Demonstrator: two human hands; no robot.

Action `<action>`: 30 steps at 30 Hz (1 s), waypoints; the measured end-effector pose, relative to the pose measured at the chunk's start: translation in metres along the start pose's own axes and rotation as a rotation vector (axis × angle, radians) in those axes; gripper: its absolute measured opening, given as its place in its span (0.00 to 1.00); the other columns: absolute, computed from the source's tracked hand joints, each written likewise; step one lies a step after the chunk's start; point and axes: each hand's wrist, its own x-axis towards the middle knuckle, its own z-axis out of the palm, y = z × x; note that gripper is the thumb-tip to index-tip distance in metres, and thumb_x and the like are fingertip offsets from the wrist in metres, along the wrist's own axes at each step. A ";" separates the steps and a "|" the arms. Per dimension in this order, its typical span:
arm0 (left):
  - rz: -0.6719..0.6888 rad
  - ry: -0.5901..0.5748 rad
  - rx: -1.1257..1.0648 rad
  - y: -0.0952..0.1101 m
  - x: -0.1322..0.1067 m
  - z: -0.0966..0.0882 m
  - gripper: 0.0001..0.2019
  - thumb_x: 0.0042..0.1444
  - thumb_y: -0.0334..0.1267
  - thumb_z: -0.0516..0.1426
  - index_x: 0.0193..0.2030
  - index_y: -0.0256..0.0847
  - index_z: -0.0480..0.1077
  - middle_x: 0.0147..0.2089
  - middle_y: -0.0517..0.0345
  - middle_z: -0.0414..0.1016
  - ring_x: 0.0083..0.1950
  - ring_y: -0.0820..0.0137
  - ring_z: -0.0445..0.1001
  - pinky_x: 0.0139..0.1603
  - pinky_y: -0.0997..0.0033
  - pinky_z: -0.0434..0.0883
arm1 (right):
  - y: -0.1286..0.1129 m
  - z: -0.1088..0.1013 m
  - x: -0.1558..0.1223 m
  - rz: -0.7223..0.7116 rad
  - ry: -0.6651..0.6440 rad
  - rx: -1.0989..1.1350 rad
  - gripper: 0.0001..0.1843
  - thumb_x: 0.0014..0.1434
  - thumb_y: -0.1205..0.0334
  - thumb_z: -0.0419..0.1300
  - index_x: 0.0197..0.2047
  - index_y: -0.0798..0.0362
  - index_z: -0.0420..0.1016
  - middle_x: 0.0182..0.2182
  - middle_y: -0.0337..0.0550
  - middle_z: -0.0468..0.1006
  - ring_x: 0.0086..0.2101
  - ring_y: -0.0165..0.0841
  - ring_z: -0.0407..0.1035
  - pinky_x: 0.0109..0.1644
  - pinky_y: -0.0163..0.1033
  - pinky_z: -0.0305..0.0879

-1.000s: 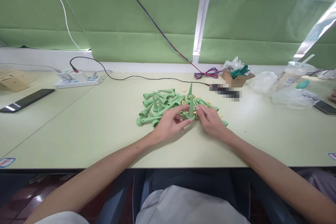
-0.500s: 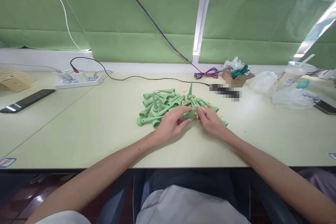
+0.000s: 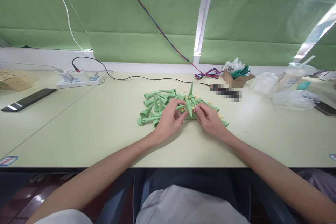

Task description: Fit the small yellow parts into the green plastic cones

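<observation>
- Mid-bench, between the two hands, sits the green cone (image 3: 188,106), at the fingertips of the left hand (image 3: 169,118).
- That hand grips it between thumb and fingers; the cone lies just to the right of the palm.
- Close by on the right, the right hand (image 3: 211,121) is closed in a pinch on a small yellow piece (image 3: 193,110), just beside the cone.
- The cone's tip points toward the front edge of the bench (image 3: 105,126), its wide end toward the back; the long axis runs front to back, leaning slightly right.
- Behind and left of it spreads a loose pile of green spikes (image 3: 149,119), some lying flat, a few tip up, with yellow bits among them.
- The bench top is pale and smooth, with a seam crossing its left part.
- Toward the back left corner are a white power strip (image 3: 81,82) and a dark slab (image 3: 29,99).
- Toward the back right are a cardboard box (image 3: 237,82) and a lidded cup (image 3: 290,77).
- Green blinds (image 3: 131,10) hang beyond the back edge.
</observation>
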 end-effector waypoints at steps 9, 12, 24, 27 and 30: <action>-0.276 -0.196 -0.215 0.010 0.002 -0.002 0.23 0.67 0.58 0.49 0.31 0.40 0.64 0.17 0.64 0.66 0.16 0.74 0.66 0.19 0.74 0.63 | 0.000 0.000 0.000 -0.050 0.030 -0.001 0.14 0.73 0.54 0.49 0.37 0.49 0.68 0.23 0.35 0.65 0.23 0.31 0.59 0.31 0.39 0.56; -0.327 -0.250 -0.259 0.010 0.001 -0.002 0.25 0.66 0.60 0.49 0.30 0.39 0.64 0.16 0.63 0.67 0.15 0.74 0.65 0.18 0.74 0.61 | 0.000 -0.001 -0.001 -0.066 0.011 -0.012 0.15 0.72 0.56 0.49 0.33 0.49 0.65 0.22 0.35 0.65 0.23 0.31 0.58 0.31 0.39 0.56; -0.363 -0.328 -0.328 0.010 0.000 -0.006 0.23 0.63 0.59 0.54 0.32 0.39 0.66 0.18 0.62 0.70 0.16 0.72 0.68 0.19 0.75 0.64 | 0.004 -0.002 -0.002 -0.086 -0.006 -0.034 0.19 0.73 0.53 0.46 0.30 0.48 0.57 0.19 0.35 0.63 0.22 0.33 0.58 0.30 0.40 0.54; -0.300 -0.298 -0.242 0.011 0.000 -0.005 0.19 0.62 0.55 0.57 0.33 0.40 0.66 0.16 0.65 0.67 0.17 0.73 0.66 0.20 0.75 0.63 | 0.004 -0.002 -0.002 -0.097 -0.016 -0.044 0.19 0.74 0.53 0.44 0.29 0.47 0.55 0.19 0.35 0.62 0.22 0.34 0.58 0.30 0.41 0.54; -0.201 -0.243 -0.144 0.009 -0.001 -0.003 0.18 0.60 0.52 0.60 0.31 0.40 0.62 0.18 0.67 0.64 0.18 0.74 0.66 0.20 0.76 0.63 | 0.003 -0.002 -0.001 -0.102 -0.028 -0.056 0.20 0.74 0.52 0.43 0.29 0.47 0.54 0.19 0.35 0.61 0.22 0.33 0.57 0.30 0.41 0.53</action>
